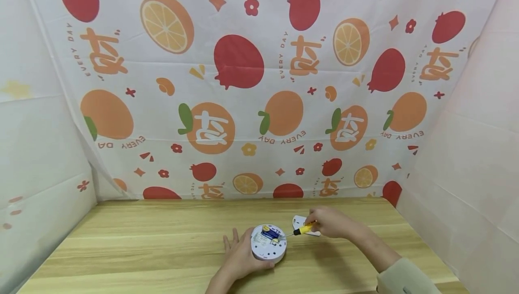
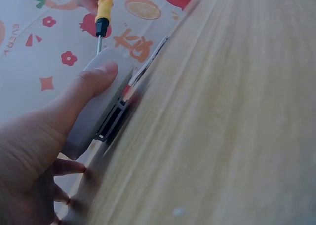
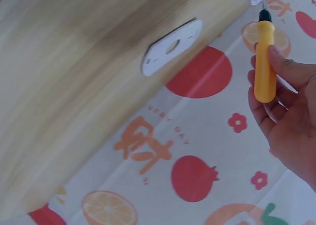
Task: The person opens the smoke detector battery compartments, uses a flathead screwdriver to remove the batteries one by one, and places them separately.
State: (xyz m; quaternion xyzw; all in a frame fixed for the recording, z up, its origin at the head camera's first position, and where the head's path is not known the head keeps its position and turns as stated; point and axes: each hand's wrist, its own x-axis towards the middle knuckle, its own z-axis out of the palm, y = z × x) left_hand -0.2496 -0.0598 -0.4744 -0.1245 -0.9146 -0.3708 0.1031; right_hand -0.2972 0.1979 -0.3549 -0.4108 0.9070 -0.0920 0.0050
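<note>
At lower centre of the head frame, a round white device is held at its rim by the left grip, thumb laid along the near side. By the right grip, a yellow screwdriver is held, shaft angled down-left to the device's face. The wood-grain bench is backed by fruit-printed cloth; a white plate is seen lying beyond the screwdriver.
</note>
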